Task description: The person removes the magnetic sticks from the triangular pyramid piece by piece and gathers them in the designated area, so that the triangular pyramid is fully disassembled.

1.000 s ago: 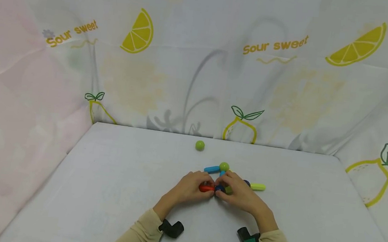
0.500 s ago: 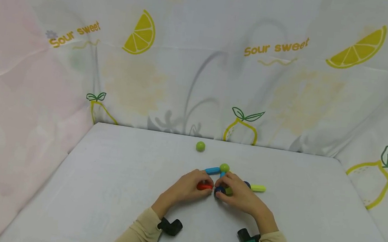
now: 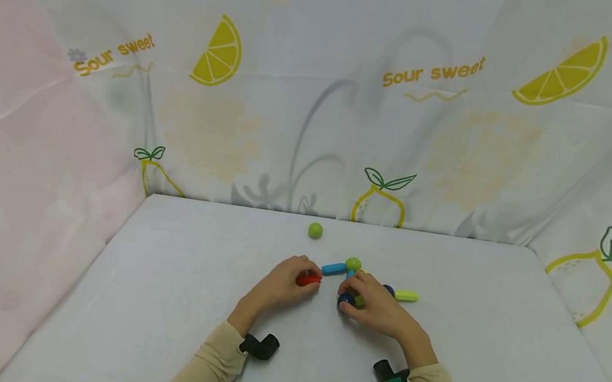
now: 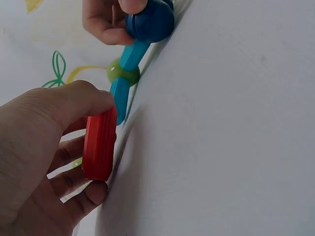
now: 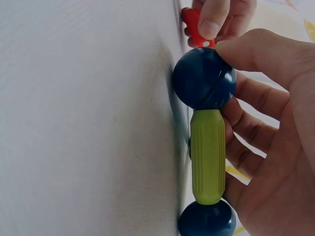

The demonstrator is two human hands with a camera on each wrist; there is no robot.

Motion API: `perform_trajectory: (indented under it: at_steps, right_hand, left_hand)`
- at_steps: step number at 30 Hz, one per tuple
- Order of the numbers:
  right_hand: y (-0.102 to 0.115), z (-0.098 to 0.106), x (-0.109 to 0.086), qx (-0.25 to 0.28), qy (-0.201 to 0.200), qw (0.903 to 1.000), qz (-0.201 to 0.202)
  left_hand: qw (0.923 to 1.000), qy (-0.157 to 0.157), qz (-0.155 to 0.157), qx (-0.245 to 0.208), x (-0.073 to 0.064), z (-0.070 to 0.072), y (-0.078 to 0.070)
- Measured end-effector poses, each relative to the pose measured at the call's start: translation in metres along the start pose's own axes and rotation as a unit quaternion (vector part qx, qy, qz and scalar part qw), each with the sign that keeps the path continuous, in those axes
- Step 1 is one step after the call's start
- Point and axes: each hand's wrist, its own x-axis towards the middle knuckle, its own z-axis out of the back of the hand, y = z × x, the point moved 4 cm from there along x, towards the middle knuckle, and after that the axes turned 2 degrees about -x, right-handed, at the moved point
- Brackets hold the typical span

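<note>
My left hand (image 3: 283, 283) grips a red ridged rod (image 4: 100, 145) between thumb and fingers, close over the table. In the right wrist view a pale dot shows on the rod's end. My right hand (image 3: 380, 304) pinches a dark blue ball (image 5: 204, 78) with thumb and fingers. A yellow-green rod (image 5: 207, 157) joins that ball to a second dark blue ball (image 5: 206, 220). Beyond the hands, a green ball (image 3: 353, 264) has a blue rod (image 3: 334, 268) on its left and another blue rod (image 4: 134, 55) running toward the held ball.
A loose green ball (image 3: 315, 230) lies near the back edge of the white table (image 3: 191, 266). A yellow rod (image 3: 406, 295) sticks out to the right beyond my right hand. A lemon-printed cloth (image 3: 294, 90) hangs behind the table.
My left hand has drawn the red rod away from the dark blue ball, to the left and slightly back. The right hand has stayed on the ball.
</note>
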Motion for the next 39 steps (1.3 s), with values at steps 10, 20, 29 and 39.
perform_trajectory:
  at_steps: [10, 20, 29, 39]
  right_hand:
    - [0.0, 0.0, -0.001, 0.001, 0.001, 1.0, -0.003]
    - [0.0, 0.001, -0.001, 0.006, 0.0, 1.0, 0.0]
    - [-0.001, 0.002, -0.001, 0.006, 0.002, 1.0, -0.005]
    - [-0.003, -0.001, -0.001, 0.011, 0.014, 0.9997, -0.016]
  left_hand:
    - [0.998, -0.045, 0.041, 0.015, -0.001, 0.013, 0.019]
    - [0.9904, -0.129, 0.028, 0.039, -0.004, 0.028, 0.038]
    - [0.985, -0.151, 0.068, 0.048, 0.0, 0.038, 0.048]
    - [0.9831, -0.15, 0.085, 0.063, 0.009, 0.047, 0.06]
